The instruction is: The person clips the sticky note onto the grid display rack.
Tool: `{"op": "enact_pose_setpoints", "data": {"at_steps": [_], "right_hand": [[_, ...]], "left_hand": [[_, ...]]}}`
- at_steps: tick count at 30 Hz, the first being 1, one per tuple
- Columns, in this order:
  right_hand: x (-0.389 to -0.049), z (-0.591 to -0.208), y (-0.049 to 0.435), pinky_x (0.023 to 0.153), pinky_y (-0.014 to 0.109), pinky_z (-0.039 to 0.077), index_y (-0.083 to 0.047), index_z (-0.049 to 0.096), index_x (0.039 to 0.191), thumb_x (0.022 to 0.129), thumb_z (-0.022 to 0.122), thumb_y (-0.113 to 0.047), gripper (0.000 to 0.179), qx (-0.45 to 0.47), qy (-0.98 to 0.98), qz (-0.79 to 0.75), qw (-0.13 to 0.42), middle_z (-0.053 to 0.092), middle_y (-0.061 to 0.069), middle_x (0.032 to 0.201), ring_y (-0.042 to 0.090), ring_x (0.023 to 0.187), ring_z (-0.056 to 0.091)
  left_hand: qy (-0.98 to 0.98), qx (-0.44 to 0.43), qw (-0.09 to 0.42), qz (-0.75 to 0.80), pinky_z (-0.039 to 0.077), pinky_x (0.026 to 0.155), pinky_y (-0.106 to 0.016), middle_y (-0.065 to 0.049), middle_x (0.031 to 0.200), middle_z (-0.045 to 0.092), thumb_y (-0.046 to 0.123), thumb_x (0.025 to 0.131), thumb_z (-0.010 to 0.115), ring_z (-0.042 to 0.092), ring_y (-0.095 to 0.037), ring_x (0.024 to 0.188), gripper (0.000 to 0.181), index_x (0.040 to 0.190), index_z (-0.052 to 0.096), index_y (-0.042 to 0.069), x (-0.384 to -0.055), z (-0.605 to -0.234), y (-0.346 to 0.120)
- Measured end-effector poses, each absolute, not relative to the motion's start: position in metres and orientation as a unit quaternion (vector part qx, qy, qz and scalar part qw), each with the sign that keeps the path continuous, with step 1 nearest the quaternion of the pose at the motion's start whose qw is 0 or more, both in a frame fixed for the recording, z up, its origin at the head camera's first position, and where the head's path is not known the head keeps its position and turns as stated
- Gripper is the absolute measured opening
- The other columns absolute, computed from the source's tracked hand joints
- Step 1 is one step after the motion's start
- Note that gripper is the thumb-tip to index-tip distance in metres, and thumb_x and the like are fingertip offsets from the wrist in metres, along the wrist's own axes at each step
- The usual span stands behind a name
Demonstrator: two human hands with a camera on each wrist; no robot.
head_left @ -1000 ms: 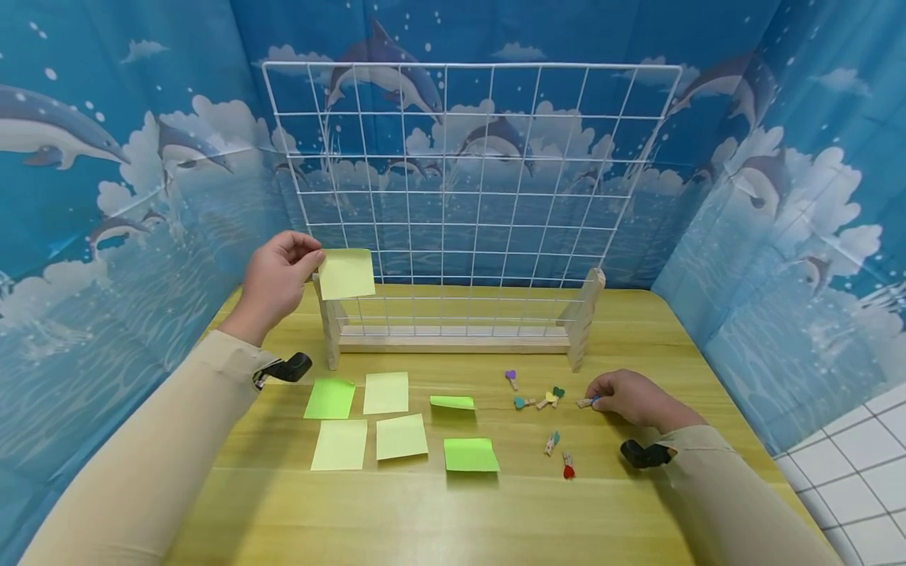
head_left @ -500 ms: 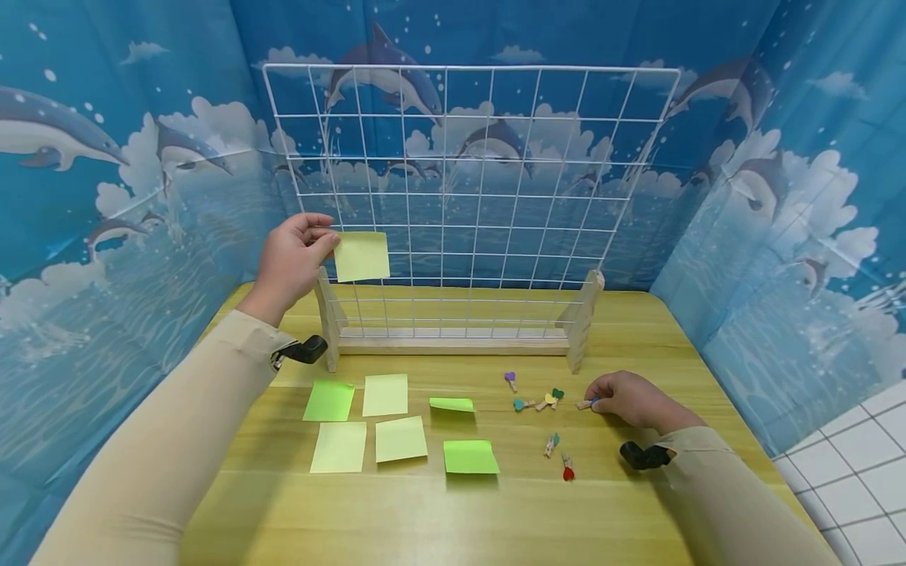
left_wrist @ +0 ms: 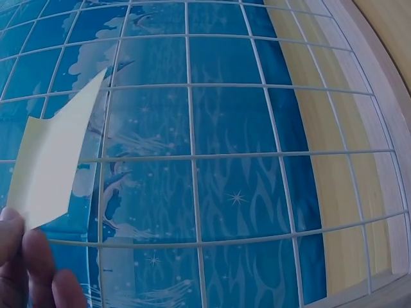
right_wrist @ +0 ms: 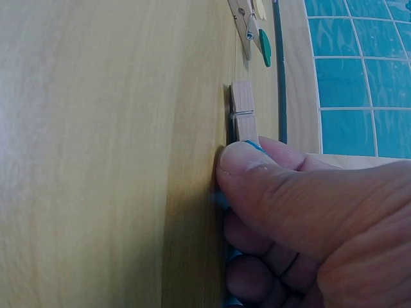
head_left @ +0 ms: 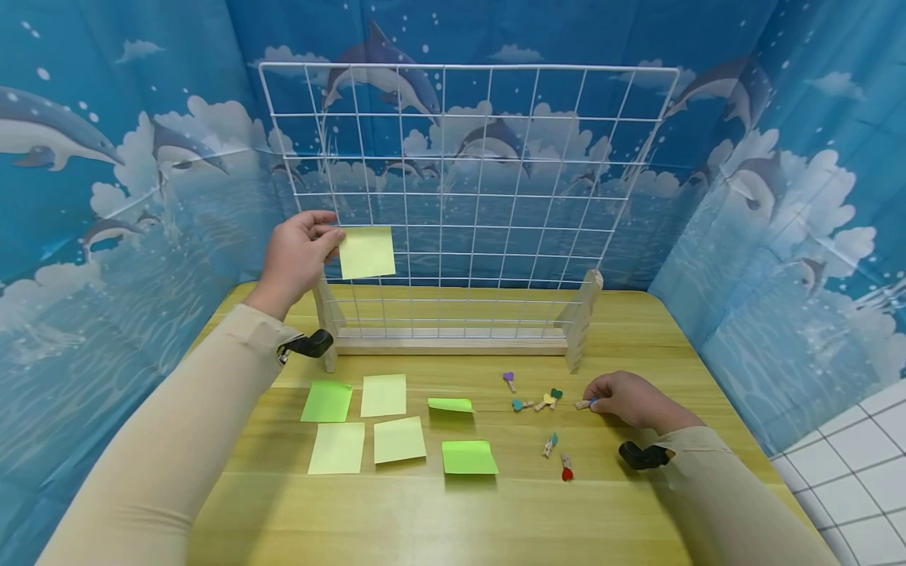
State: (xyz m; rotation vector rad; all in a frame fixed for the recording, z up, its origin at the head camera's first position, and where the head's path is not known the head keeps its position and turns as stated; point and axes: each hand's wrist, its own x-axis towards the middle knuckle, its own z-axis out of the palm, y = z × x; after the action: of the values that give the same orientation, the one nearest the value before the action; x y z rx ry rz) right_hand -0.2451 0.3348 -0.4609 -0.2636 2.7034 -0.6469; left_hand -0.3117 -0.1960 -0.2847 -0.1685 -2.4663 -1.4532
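Note:
My left hand [head_left: 298, 255] pinches a pale yellow sticky note [head_left: 367, 252] by its left edge, thumb in front. The note overlaps the lower left of the white wire grid [head_left: 480, 194] in the head view. In the left wrist view the same sticky note [left_wrist: 51, 163] is slightly bent, with the grid behind it. My right hand [head_left: 630, 402], low at the table's right side, pinches a small wooden clothespin [right_wrist: 244, 110] between thumb and fingers. A bit of blue shows at its held end, mostly hidden by the thumb.
Several yellow and green sticky notes [head_left: 336, 449] lie on the wooden table [head_left: 396, 519] at left and centre. Small clothespins with coloured hearts, among them a red one [head_left: 567, 468] and a purple one [head_left: 509, 381], lie right of centre. A wooden stand [head_left: 453, 346] holds the grid upright.
My left hand has carried the yellow sticky note up and to the right, in front of the grid, slowing lately. The right hand and its clothespin have stayed in place.

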Motion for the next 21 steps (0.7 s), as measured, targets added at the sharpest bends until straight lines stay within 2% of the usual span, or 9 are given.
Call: {"op": "enact_pose_setpoints", "data": {"at_steps": [7, 16, 21], "right_hand": [[-0.245, -0.462, 0.335, 0.071, 0.032, 0.041, -0.011, 0.076, 0.102, 0.1, 0.07, -0.009, 0.007, -0.1, 0.954, -0.227, 0.169, 0.07, -0.002, 0.089, 0.017, 0.077, 0.053], [-0.241, -0.458, 0.328, 0.069, 0.033, 0.045, -0.011, 0.076, 0.102, 0.099, 0.07, -0.008, 0.007, -0.107, 0.954, -0.222, 0.17, 0.068, -0.002, 0.088, 0.017, 0.077, 0.054], [-0.235, -0.448, 0.316, 0.069, 0.033, 0.047, -0.01, 0.072, 0.101, 0.099, 0.07, -0.011, 0.003, -0.136, 0.958, -0.222, 0.123, 0.07, -0.002, 0.09, 0.014, 0.077, 0.056]], "left_hand": [[-0.848, -0.052, 0.126, -0.513, 0.056, 0.078, -0.026, -0.01, 0.122, 0.073, 0.031, 0.108, 0.06, 0.066, -0.02, 0.09, 0.045, 0.148, 0.059, 0.009, -0.317, -0.284, -0.193], [-0.846, -0.046, 0.127, -0.516, 0.056, 0.075, -0.025, -0.011, 0.119, 0.075, 0.028, 0.108, 0.061, 0.066, -0.016, 0.085, 0.038, 0.14, 0.064, 0.008, -0.319, -0.282, -0.192], [-0.849, -0.047, 0.126, -0.512, 0.057, 0.075, -0.026, -0.009, 0.116, 0.075, 0.03, 0.108, 0.062, 0.067, -0.016, 0.086, 0.037, 0.138, 0.065, 0.008, -0.32, -0.283, -0.193]]}}
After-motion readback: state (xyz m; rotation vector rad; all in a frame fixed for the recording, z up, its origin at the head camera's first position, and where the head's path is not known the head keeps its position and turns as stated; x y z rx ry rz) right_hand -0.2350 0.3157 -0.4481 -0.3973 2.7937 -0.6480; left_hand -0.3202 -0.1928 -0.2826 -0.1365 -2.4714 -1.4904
